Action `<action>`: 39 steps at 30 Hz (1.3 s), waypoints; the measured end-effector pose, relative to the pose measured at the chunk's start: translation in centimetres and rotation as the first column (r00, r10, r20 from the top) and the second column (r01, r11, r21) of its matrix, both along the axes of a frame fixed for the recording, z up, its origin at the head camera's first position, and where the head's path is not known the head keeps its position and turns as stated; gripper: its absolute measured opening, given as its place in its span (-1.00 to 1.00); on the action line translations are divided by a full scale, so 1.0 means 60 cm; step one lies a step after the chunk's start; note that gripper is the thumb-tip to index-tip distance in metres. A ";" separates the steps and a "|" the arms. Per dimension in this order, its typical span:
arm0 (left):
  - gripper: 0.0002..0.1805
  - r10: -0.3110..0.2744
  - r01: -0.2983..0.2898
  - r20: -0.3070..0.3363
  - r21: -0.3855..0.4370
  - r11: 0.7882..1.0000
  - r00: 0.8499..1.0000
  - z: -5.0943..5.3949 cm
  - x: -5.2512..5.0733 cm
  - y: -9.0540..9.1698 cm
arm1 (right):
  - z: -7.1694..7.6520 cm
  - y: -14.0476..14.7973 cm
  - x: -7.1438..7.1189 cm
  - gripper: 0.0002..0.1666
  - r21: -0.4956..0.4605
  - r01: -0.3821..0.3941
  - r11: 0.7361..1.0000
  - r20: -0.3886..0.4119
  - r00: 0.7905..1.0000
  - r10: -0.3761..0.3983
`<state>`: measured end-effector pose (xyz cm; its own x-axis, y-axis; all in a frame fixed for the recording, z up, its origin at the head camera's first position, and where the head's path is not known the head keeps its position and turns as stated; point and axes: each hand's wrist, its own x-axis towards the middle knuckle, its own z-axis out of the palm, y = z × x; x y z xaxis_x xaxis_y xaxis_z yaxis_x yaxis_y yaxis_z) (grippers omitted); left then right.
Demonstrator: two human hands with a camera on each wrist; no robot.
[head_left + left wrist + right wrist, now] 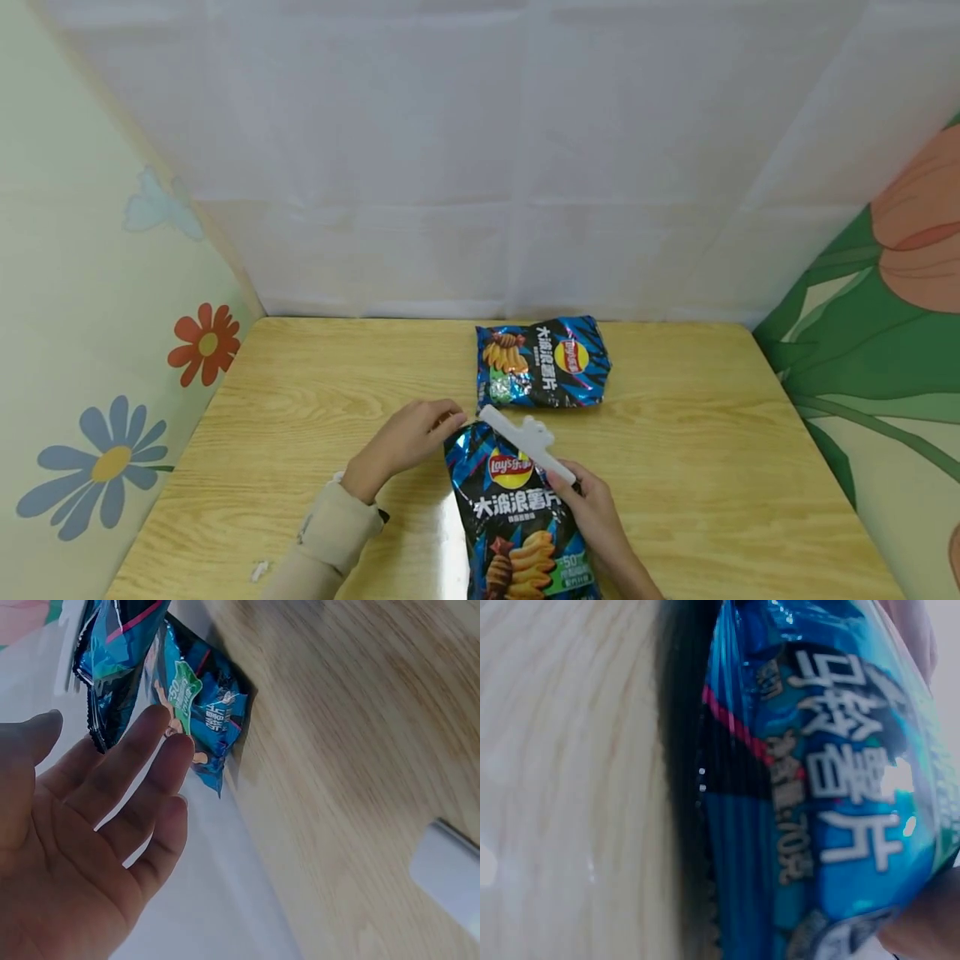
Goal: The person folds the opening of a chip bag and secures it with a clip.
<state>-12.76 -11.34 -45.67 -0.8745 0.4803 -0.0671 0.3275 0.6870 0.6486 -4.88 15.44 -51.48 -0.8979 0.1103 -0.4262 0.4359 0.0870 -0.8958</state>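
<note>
In the head view a blue and black chip bag stands near the front of the table, a white clip lying slantwise across its top edge. My right hand grips the bag's upper right corner and the clip's lower end, thumb in front. At the top left corner is my left hand, fingers loosely bent. The left wrist view shows this hand with its palm turned up and fingers spread beside the bag's corner. The bag fills much of the right wrist view.
A second chip bag lies on its side just behind, towards the table's back edge. A small white scrap is at the front left of the wooden table. A pale object shows at the right of the left wrist view.
</note>
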 end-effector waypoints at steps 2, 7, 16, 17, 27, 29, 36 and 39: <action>-0.60 0.013 -0.013 -0.001 -0.001 1.000 1.000 -0.002 0.001 -0.001 | -0.001 0.004 -0.001 -0.48 0.012 0.007 1.000 -0.007 1.000 -0.007; -0.63 0.050 -0.050 -0.002 -0.002 0.999 0.999 -0.006 0.004 -0.003 | 0.002 0.018 -0.003 -0.44 0.034 0.012 0.999 -0.003 1.000 -0.012; -0.66 0.100 -0.099 -0.054 0.018 0.995 0.994 -0.020 0.008 -0.008 | 0.009 0.049 -0.008 -0.39 0.102 0.025 0.994 -0.011 1.000 -0.024; -0.65 0.107 -0.106 -0.059 0.024 0.994 0.992 -0.022 0.008 -0.008 | 0.010 0.053 -0.009 -0.37 0.106 0.025 0.994 -0.005 1.000 -0.025; -0.63 0.179 -0.173 -0.174 0.048 0.984 0.968 -0.041 0.010 -0.003 | 0.018 0.098 -0.019 -0.24 0.168 0.016 0.986 0.045 0.999 -0.024; -0.62 0.182 -0.177 -0.216 0.042 0.983 0.959 -0.045 0.009 -0.002 | 0.019 0.109 -0.021 -0.21 0.164 0.017 0.986 0.054 0.998 -0.026; -0.54 0.146 -0.175 -0.396 -0.039 0.984 0.907 -0.060 0.006 -0.001 | 0.023 0.149 -0.028 -0.16 0.168 0.037 0.985 0.073 0.996 -0.050; -0.48 0.143 -0.187 -0.408 -0.069 0.980 0.902 -0.066 0.004 0.001 | 0.024 0.167 -0.032 -0.12 0.169 0.048 0.984 0.074 0.995 -0.061</action>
<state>-12.53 -11.26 -49.65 -0.9046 0.3361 0.2621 0.4196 0.8102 0.4093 -6.79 25.45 -50.07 -0.8531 0.2338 -0.4665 0.5124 0.2063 -0.8336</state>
